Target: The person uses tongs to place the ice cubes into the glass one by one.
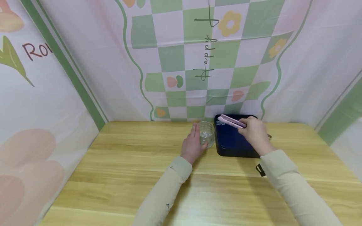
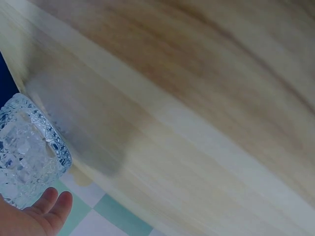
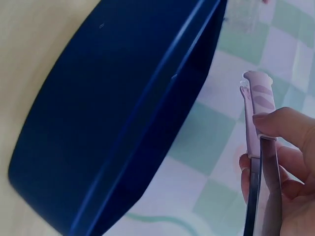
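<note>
My right hand (image 1: 254,133) holds a pair of tongs (image 3: 261,105) with pale pink padded ends and metal arms. Its thumb presses on one arm and the fingers curl round the other. The pink ends are close together, with a small clear bit at their tip, over the far left part of a dark blue rectangular tray (image 1: 233,139). Beside the tray stands a clear, patterned glass bowl (image 1: 207,133) with clear pieces inside. My left hand (image 1: 193,147) rests at the bowl's left side, fingers extended and thumb at its near side; in the left wrist view the fingertips (image 2: 63,201) overlap its rim.
Near the tray's front right corner lies a small black clip-like piece (image 1: 260,170) on the wooden table (image 1: 135,175). Behind the table hangs a green and white checked cloth (image 1: 195,62). A small metallic part (image 1: 270,137) sticks out at the tray's right side.
</note>
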A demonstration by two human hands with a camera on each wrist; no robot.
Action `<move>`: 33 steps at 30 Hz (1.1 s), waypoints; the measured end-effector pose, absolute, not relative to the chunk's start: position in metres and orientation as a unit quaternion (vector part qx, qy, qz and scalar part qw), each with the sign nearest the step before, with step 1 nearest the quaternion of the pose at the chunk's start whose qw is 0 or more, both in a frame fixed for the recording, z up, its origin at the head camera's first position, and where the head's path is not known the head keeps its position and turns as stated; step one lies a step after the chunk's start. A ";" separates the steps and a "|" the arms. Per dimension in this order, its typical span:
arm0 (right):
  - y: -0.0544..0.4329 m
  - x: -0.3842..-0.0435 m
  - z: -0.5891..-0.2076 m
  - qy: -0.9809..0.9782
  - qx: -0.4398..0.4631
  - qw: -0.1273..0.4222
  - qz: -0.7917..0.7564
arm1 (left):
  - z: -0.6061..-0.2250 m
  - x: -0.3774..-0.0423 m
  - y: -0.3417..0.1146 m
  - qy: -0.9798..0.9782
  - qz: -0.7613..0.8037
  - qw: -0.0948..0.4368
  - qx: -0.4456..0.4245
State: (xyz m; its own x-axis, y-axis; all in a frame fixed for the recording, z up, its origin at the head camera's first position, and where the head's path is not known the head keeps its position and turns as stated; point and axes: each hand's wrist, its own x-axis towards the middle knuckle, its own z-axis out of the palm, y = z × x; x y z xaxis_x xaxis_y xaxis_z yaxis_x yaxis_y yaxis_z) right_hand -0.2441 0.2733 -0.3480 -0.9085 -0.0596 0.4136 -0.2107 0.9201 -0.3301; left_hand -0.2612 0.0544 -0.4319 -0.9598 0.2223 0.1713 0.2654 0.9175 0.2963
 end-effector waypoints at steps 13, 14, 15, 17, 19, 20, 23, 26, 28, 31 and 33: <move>0.248 -0.240 -0.347 -0.962 0.101 0.167 0.191 | -0.432 -0.261 0.054 -0.978 -0.152 0.067 -0.127; 0.247 -0.240 -0.347 -0.962 0.106 0.167 0.189 | -0.432 -0.261 0.054 -0.978 -0.152 0.068 -0.127; 0.246 -0.239 -0.348 -0.962 0.111 0.166 0.189 | -0.432 -0.261 0.054 -0.977 -0.154 0.069 -0.127; 0.243 -0.239 -0.349 -0.961 0.121 0.164 0.188 | -0.432 -0.261 0.054 -0.977 -0.156 0.071 -0.128; 0.241 -0.238 -0.350 -0.960 0.132 0.160 0.187 | -0.432 -0.262 0.054 -0.976 -0.160 0.073 -0.128; 0.240 -0.238 -0.350 -0.960 0.138 0.156 0.187 | -0.432 -0.262 0.054 -0.976 -0.161 0.072 -0.127; 0.237 -0.237 -0.351 -0.960 0.150 0.145 0.187 | -0.432 -0.262 0.055 -0.977 -0.159 0.068 -0.125; 0.236 -0.236 -0.351 -0.961 0.154 0.133 0.186 | -0.432 -0.262 0.055 -0.978 -0.156 0.065 -0.124; 0.235 -0.236 -0.351 -0.963 0.153 0.123 0.185 | -0.431 -0.261 0.055 -0.978 -0.153 0.065 -0.124; 0.233 -0.237 -0.351 -0.965 0.154 0.113 0.181 | -0.430 -0.261 0.055 -0.978 -0.154 0.063 -0.124; 0.233 -0.236 -0.351 -0.965 0.156 0.109 0.178 | -0.430 -0.260 0.055 -0.978 -0.154 0.063 -0.123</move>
